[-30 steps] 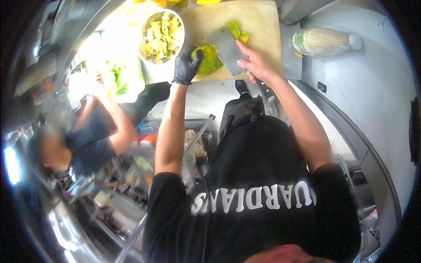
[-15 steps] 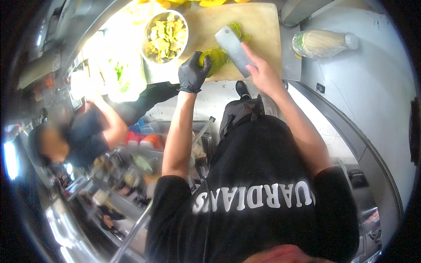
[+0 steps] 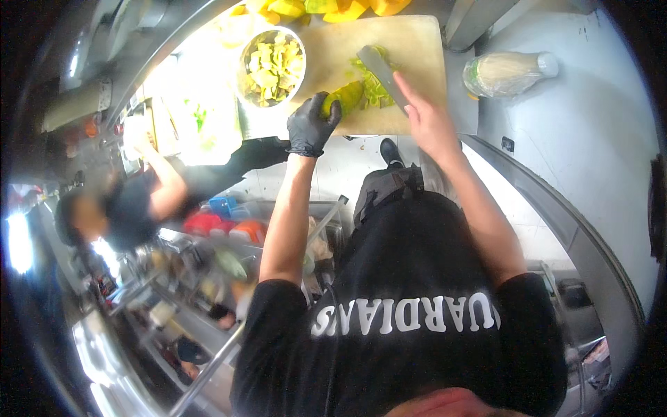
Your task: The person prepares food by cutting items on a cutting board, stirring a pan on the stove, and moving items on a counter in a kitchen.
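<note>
My left hand (image 3: 313, 126), in a black glove, grips a green-yellow fruit or vegetable (image 3: 347, 95) on the cream cutting board (image 3: 424, 42), its fingers curled round the near left end. My right hand (image 3: 429, 124), bare, is closed on a cleaver (image 3: 379, 69), the index finger along the blade, which is seen nearly edge-on over green slices (image 3: 375, 94). Just left of my left hand stands a round bowl (image 3: 271, 66) of pale yellow-green pieces.
Yellow cut chunks (image 3: 347, 8) lie behind the board. A wrapped pale bundle (image 3: 507, 73) is on the right. At left, a co-worker (image 3: 125, 208) reaches toward a brightly lit tray of greens (image 3: 205, 128). Below are plastic containers (image 3: 222, 226) and metal racks.
The cleaver has tilted from flat to nearly edge-on. My left hand has shifted right with the piece. More slices lie under the blade. The co-worker's arm has moved left.
</note>
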A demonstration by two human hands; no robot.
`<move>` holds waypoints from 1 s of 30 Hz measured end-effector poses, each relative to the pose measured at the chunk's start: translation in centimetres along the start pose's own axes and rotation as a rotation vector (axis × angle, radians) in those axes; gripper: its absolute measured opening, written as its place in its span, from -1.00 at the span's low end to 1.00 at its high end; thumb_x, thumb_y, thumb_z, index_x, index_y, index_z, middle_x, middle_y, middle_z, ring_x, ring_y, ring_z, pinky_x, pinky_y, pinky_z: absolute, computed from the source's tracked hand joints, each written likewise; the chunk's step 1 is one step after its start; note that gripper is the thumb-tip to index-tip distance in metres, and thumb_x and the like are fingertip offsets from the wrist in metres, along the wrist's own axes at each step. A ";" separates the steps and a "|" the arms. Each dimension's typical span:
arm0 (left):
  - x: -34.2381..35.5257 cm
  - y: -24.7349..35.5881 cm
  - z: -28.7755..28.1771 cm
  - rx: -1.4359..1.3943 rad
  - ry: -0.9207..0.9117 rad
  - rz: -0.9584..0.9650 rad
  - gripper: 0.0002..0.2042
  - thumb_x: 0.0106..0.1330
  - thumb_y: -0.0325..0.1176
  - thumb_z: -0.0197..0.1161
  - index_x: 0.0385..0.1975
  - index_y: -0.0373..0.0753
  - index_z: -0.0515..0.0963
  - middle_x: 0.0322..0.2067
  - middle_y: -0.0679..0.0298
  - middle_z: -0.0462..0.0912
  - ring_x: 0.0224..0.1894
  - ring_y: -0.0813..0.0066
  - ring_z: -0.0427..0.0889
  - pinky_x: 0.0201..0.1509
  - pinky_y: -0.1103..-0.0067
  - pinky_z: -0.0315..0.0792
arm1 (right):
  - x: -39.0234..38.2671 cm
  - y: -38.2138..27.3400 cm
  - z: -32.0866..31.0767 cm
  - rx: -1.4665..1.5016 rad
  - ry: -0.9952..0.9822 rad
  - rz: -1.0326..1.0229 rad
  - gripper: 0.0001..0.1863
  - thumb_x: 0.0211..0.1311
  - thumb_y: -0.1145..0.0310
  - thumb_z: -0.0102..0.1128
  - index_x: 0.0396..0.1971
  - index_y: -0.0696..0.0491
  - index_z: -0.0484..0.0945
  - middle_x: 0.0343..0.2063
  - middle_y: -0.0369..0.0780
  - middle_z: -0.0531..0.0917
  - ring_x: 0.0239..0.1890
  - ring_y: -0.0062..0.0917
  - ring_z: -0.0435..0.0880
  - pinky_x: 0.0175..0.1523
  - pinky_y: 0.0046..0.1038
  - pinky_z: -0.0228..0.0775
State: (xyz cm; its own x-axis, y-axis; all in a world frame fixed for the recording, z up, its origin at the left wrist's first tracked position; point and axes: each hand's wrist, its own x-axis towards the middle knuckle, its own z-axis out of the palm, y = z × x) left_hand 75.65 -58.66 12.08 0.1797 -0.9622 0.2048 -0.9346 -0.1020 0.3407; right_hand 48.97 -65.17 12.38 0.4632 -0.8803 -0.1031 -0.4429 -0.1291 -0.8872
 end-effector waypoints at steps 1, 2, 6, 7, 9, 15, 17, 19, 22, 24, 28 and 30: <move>0.2 0.7 -0.4 0.029 -0.035 0.024 -0.74 0.28 -0.19 0.37 -0.11 -0.15 0.64 -0.34 0.06 0.72 -0.37 0.08 0.71 -0.25 0.31 0.58 | -0.2 -0.2 -0.1 -0.262 0.009 -0.041 -0.30 0.34 0.51 0.10 0.45 -0.30 0.27 -0.02 0.00 0.68 -0.01 -0.15 0.69 0.07 -0.26 0.49; 0.6 1.1 -0.5 0.026 -0.035 0.032 -0.74 0.28 -0.19 0.37 -0.11 -0.15 0.64 -0.34 0.06 0.72 -0.37 0.08 0.71 -0.25 0.31 0.58 | -0.1 0.2 0.3 -0.264 0.018 -0.037 -0.30 0.34 0.51 0.10 0.45 -0.30 0.27 -0.02 0.00 0.68 -0.01 -0.15 0.69 0.07 -0.26 0.49; 1.0 1.0 -0.3 -0.060 -0.020 0.048 -0.74 0.32 -0.23 0.34 -0.08 -0.19 0.62 -0.32 0.02 0.71 -0.33 0.05 0.70 -0.22 0.32 0.56 | 0.5 1.3 1.2 0.246 0.027 0.121 -0.32 0.39 0.45 0.11 0.46 -0.36 0.26 -0.34 -0.13 0.69 -0.52 -0.42 0.62 -0.38 -0.37 0.49; 0.9 0.6 0.1 -0.134 0.004 0.008 -0.74 0.33 -0.24 0.33 -0.07 -0.20 0.61 -0.30 0.00 0.71 -0.32 0.03 0.70 -0.22 0.32 0.55 | 0.6 1.3 1.0 0.538 -0.096 0.409 -0.33 0.40 0.43 0.12 0.47 -0.35 0.26 -0.39 -0.18 0.67 -0.66 -0.55 0.53 -0.51 -0.45 0.43; 0.7 -0.4 0.7 -0.172 0.014 -0.006 -0.75 0.30 -0.24 0.35 -0.10 -0.18 0.62 -0.33 0.04 0.71 -0.33 0.05 0.71 -0.23 0.33 0.58 | 0.6 1.6 0.9 0.607 -0.107 0.399 -0.33 0.41 0.41 0.13 0.48 -0.31 0.24 -0.38 -0.22 0.65 -0.70 -0.62 0.45 -0.58 -0.50 0.36; 0.5 -0.8 0.9 -0.229 0.048 0.067 -0.77 0.27 -0.24 0.37 -0.14 -0.16 0.64 -0.35 0.09 0.72 -0.33 0.07 0.72 -0.23 0.35 0.59 | 1.1 3.0 1.5 0.734 -0.212 0.400 -0.31 0.41 0.37 0.14 0.51 -0.21 0.18 -0.26 -0.25 0.63 -0.71 -0.69 0.39 -0.63 -0.55 0.29; 0.7 -0.6 0.6 -0.253 0.041 0.100 -0.77 0.26 -0.25 0.37 -0.15 -0.16 0.64 -0.35 0.09 0.71 -0.34 0.08 0.72 -0.23 0.34 0.59 | 1.8 3.7 1.7 0.756 -0.241 0.378 -0.30 0.42 0.35 0.14 0.51 -0.21 0.16 -0.23 -0.25 0.62 -0.71 -0.69 0.38 -0.62 -0.56 0.28; 1.0 -0.3 0.4 -0.214 -0.027 0.113 -0.77 0.24 -0.23 0.37 -0.18 -0.15 0.64 -0.36 0.11 0.70 -0.35 0.09 0.71 -0.25 0.32 0.58 | 2.5 4.4 1.4 0.882 -0.363 0.447 -0.27 0.42 0.34 0.12 0.53 -0.24 0.11 -0.20 -0.26 0.60 -0.70 -0.69 0.37 -0.60 -0.58 0.28; 1.4 -0.3 0.4 -0.171 -0.039 0.151 -0.77 0.23 -0.20 0.38 -0.20 -0.14 0.64 -0.38 0.13 0.70 -0.37 0.10 0.70 -0.27 0.31 0.57 | 2.5 4.5 1.1 0.970 -0.405 0.496 -0.26 0.42 0.36 0.11 0.54 -0.26 0.08 -0.22 -0.28 0.57 -0.70 -0.71 0.36 -0.61 -0.59 0.26; 1.4 -0.2 0.3 -0.158 -0.068 0.117 -0.76 0.22 -0.18 0.39 -0.20 -0.14 0.65 -0.37 0.14 0.70 -0.36 0.11 0.70 -0.28 0.31 0.57 | 1.9 3.9 0.7 0.889 -0.355 0.501 -0.28 0.42 0.37 0.09 0.53 -0.24 0.11 -0.19 -0.24 0.61 -0.62 -0.65 0.46 -0.51 -0.54 0.36; 1.5 0.1 0.3 -0.104 -0.019 0.089 -0.76 0.23 -0.15 0.37 -0.23 -0.14 0.65 -0.40 0.14 0.70 -0.38 0.10 0.70 -0.29 0.30 0.57 | 0.0 1.5 0.6 0.399 -0.087 0.224 -0.33 0.42 0.41 0.06 0.50 -0.19 0.18 -0.02 -0.09 0.67 -0.26 -0.41 0.68 -0.13 -0.38 0.53; 1.4 0.2 0.2 -0.073 -0.019 0.087 -0.75 0.23 -0.13 0.37 -0.23 -0.14 0.65 -0.42 0.14 0.69 -0.38 0.10 0.70 -0.30 0.29 0.57 | -1.2 -0.9 -0.1 0.152 -0.012 0.083 -0.35 0.40 0.45 0.05 0.47 -0.16 0.23 0.11 -0.04 0.63 -0.01 -0.27 0.67 0.13 -0.33 0.46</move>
State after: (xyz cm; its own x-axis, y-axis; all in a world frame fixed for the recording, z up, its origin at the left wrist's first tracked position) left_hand 75.63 -60.12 12.23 0.0923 -0.9712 0.2195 -0.9214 0.0003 0.3885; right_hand 48.71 -64.05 13.37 0.4397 -0.8793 -0.1832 -0.3594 0.0147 -0.9331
